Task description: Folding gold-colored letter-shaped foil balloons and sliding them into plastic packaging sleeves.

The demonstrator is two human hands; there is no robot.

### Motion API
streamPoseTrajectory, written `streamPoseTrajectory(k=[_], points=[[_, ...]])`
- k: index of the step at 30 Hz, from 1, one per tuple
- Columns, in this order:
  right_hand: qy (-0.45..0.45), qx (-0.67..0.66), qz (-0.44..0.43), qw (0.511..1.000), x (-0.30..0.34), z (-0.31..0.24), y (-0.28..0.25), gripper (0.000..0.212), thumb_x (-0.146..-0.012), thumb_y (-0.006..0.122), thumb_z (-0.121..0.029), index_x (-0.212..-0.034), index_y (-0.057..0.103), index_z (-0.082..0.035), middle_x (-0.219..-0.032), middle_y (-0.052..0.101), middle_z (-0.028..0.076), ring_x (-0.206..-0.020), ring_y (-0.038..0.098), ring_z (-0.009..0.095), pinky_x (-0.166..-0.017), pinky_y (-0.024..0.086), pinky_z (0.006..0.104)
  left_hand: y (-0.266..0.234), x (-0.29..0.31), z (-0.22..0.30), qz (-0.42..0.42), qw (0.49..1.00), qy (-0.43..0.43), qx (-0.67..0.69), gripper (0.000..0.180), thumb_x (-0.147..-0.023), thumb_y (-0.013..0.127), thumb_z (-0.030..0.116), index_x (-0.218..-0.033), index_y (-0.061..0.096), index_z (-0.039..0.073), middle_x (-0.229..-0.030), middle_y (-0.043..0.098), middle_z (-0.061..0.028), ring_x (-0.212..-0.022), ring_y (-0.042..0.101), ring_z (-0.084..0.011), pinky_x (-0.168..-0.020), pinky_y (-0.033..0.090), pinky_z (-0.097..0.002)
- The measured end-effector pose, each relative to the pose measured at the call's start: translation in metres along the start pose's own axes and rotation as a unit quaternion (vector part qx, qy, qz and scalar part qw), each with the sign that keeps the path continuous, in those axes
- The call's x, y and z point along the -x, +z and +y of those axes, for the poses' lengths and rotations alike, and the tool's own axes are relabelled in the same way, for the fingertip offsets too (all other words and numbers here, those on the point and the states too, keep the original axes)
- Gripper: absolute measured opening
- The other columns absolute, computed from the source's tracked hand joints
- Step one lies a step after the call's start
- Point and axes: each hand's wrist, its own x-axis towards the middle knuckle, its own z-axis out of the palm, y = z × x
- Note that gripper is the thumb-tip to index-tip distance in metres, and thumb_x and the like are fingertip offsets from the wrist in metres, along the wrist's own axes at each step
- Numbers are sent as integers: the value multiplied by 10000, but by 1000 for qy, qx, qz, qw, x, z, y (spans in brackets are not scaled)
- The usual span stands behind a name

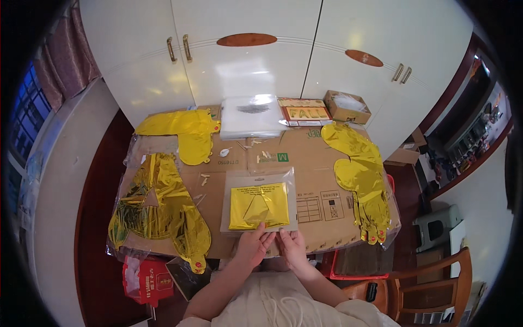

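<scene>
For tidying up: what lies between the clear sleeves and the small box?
In the head view, an orange packet lies between the sleeves and the box.

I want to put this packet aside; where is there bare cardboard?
Right of the packet, bare, printed cardboard reaches the right-hand gold foil. Crowded: left side, two gold foils; far edge, plastic sleeves and an open box.

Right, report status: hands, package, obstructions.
Left hand and right hand holding clear package's near edge. Folded gold foil shows inside. No obstruction seen; flat foil balloons lie apart, either side.
</scene>
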Motion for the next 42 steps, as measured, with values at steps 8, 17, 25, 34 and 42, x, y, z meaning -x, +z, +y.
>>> streamPoseTrajectory(k=[8, 17, 25, 34, 42], points=[[-11, -9, 91, 996, 6, -7, -7, 90, -978, 579, -108, -1001, 573, -21, -996, 671, 94, -863, 657, 155, -852, 534, 293, 6, 2, 3, 0, 994, -81, -79, 258, -992, 578, 218, -1171, 551, 33, -1133, 647, -104, -989, 670, -189, -859, 568, -297], [31, -46, 138, 989, 19, -38, -14, 109, -969, 593, -91, -909, 555, -9, -858, 664, 83, -801, 667, 157, -815, 586, 297, -25, 65, 41, 16, 458, 417, -785, 377, -786, 765, 217, -1095, 654, 33, -1135, 666, -102, -1010, 656, -253, -809, 539, -343], [46, 2, 145, 988, 19, -39, -23, 127, -968, 600, -104, -885, 538, -30, -831, 672, 103, -757, 689, 171, -700, 596, 281, -42, 39, 43, -35, 351, 524, -775, 369, -729, 795, 218, -1045, 685, 60, -1015, 707, -110, -907, 698, -253, -755, 556, -331], [87, 60, 128, 986, 12, -51, -25, 187, -959, 631, -169, -965, 517, -20, -833, 670, 107, -716, 684, 162, -652, 593, 285, -30, 38, 37, -4, 326, 522, -788, 193, -752, 761, 234, -807, 629, 104, -659, 608, -37, -578, 613, -222, -514, 468, -353], [129, 131, 86, 979, 8, -68, -39, 231, -950, 639, -169, -1057, 528, 2, -938, 619, 112, -748, 667, 161, -625, 570, 275, -29, 32, 36, -25, 299, 501, -812, 202, -737, 755, 246, -757, 616, 100, -680, 588, -38, -649, 609, -221, -552, 478, -358]])
